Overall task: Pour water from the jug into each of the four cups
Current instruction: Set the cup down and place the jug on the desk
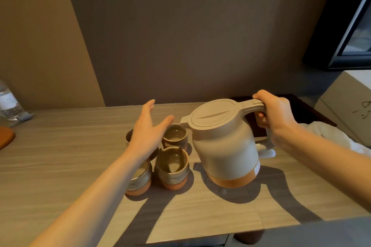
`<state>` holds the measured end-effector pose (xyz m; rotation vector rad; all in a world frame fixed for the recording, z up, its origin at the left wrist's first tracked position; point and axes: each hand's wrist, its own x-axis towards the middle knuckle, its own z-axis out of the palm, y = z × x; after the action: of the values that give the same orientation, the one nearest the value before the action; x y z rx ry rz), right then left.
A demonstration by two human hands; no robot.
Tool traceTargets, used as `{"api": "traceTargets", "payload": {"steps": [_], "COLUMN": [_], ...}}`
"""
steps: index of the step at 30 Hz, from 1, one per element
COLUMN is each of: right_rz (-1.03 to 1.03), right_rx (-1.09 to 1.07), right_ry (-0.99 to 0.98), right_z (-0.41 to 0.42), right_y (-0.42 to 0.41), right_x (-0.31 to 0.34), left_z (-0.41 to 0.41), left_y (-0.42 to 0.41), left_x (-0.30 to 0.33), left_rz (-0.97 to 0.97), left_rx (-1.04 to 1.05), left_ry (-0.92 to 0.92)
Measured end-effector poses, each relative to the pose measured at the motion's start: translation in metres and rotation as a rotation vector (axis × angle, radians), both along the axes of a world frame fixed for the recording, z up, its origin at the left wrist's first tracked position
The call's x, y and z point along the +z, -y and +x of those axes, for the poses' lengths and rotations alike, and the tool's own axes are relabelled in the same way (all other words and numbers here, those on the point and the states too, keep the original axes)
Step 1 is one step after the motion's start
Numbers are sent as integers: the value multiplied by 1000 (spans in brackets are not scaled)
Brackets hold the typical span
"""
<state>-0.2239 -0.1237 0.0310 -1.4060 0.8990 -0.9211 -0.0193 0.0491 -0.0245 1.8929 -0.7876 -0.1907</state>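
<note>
Four glazed cups (172, 167); right hand (275, 113) fingers clamp smooth jug (224, 146), left hand (149, 128) splayed.

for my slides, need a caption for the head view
Right hand tilts the jug toward four cups while the open left hand hovers above them.

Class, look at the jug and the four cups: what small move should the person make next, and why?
Probably tip the jug further so its spout pours into the far right cup: the right hand grips the handle, the spout hangs at that cup's rim, and no stream shows yet.
</note>
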Motion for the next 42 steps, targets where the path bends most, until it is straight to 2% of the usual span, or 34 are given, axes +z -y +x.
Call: {"api": "traceTargets", "payload": {"steps": [3,5,8,12,26,42], "right_rz": [16,18,23,41,135,154], "right_rx": [-14,-33,-43,-66,-98,-22], "right_ry": [19,37,72,97,227,282], "right_z": [-4,-6,-10,-11,8,18], "right_y": [3,7,13,21,55,73], "right_x": [-4,-8,-14,-21,-64,-101], "left_z": [-42,-61,-78,-87,-84,-76], "left_y": [9,17,29,43,84,83], "left_x": [7,7,3,-1,-5,-34], "left_rz": [-51,-47,-113,-161,-144,-189], "left_rx": [-127,-131,-119,-114,-84,-96], "left_ry": [-29,-165,-488,-638,-539,-463]}}
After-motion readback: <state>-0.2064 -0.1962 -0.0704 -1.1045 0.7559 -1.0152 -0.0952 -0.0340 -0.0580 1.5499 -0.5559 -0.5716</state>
